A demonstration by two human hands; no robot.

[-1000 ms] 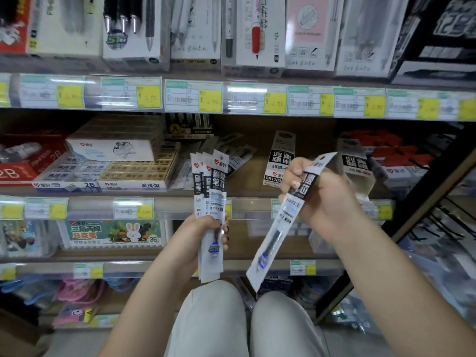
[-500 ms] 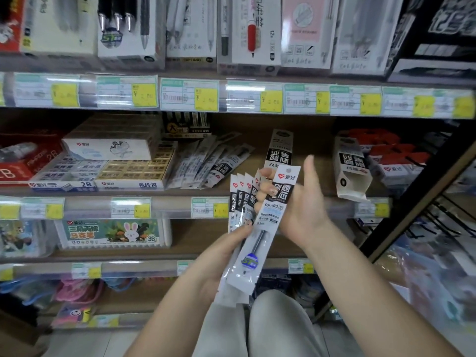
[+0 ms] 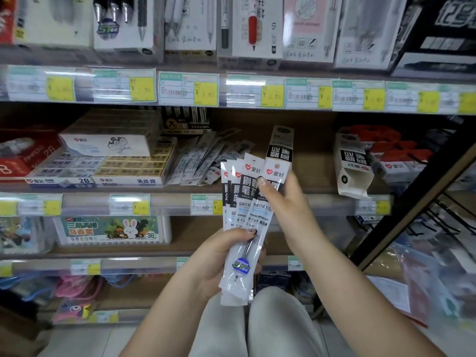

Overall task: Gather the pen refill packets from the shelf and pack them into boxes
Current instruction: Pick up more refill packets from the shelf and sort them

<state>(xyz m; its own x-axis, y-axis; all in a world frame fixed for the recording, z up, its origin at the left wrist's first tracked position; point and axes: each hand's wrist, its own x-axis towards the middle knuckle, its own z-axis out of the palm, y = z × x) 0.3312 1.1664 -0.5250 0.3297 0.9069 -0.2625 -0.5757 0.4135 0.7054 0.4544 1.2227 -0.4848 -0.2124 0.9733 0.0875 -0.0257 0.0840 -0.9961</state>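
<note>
The fanned bunch of refill packets (image 3: 243, 217) stands nearly upright in front of the shelves, long axis running from low near the knees up and a touch to the right, tops spread like a hand of cards. Each packet is a slim clear sleeve with a white header, a red heart logo and a black band of print; the front one shows a dark refill with a blue round sticker near its lower end. The left hand (image 3: 221, 264) grips the bunch around its lower half, thumb pressed across the front. The right hand (image 3: 283, 199) is up at the top right corner, fingers pinching the front packet's header, so it looks to be squaring that one into the bunch. More loose packets (image 3: 203, 158) lie flat on the middle shelf (image 3: 316, 186), up and to the left of the bunch, slanting away from us; the right hand sits nearer them. Two opened boxes, one standing (image 3: 280, 143) just behind the bunch, one (image 3: 354, 166) off to the right, look like the likely homes.
</note>
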